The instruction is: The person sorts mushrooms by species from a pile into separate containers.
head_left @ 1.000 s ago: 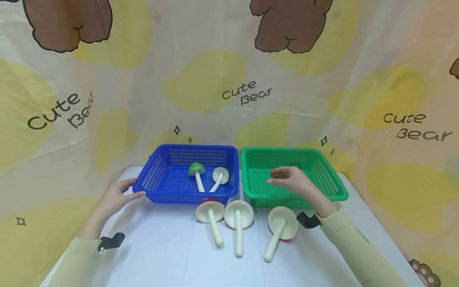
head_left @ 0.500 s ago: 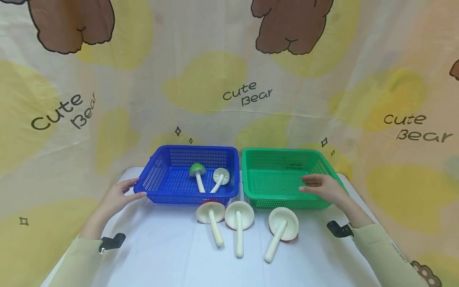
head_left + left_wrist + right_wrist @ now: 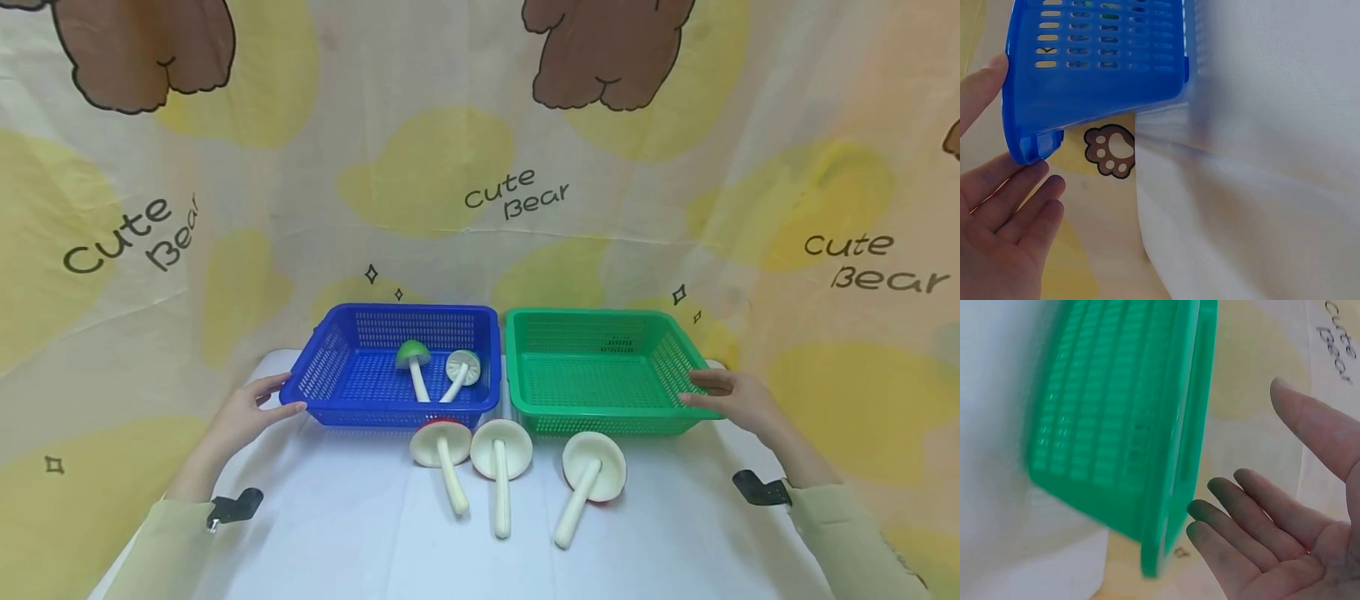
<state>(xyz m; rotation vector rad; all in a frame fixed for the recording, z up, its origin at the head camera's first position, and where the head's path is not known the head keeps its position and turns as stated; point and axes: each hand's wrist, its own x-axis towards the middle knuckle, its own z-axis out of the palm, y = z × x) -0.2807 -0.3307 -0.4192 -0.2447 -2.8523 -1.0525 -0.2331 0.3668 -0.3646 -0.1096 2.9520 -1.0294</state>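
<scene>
My left hand (image 3: 242,414) is at the left end of the blue basket (image 3: 408,410); its fairly straight fingers and thumb touch the rim at the corner. The left wrist view gives a close look at that blue basket (image 3: 1100,78), with the thumb on its rim and fingertips by the end lip. At the right end of the green basket (image 3: 600,410) is my right hand (image 3: 742,402), holding nothing. In the right wrist view its fingers (image 3: 1260,519) are spread and apart from the green rim. Inside the blue basket lie a green-capped toy mushroom (image 3: 412,357) and a second toy mushroom (image 3: 462,367).
Three larger toy mushrooms lie in front of the baskets: a left one (image 3: 442,446), a middle one (image 3: 500,450) and a right one (image 3: 594,467). All rest on a white tablecloth (image 3: 337,517). A bear-print curtain (image 3: 420,175) hangs close behind.
My right hand has moved rightward, from over the green basket to its right end. The left hand has stayed at the blue basket's corner, and the mushrooms have not moved.
</scene>
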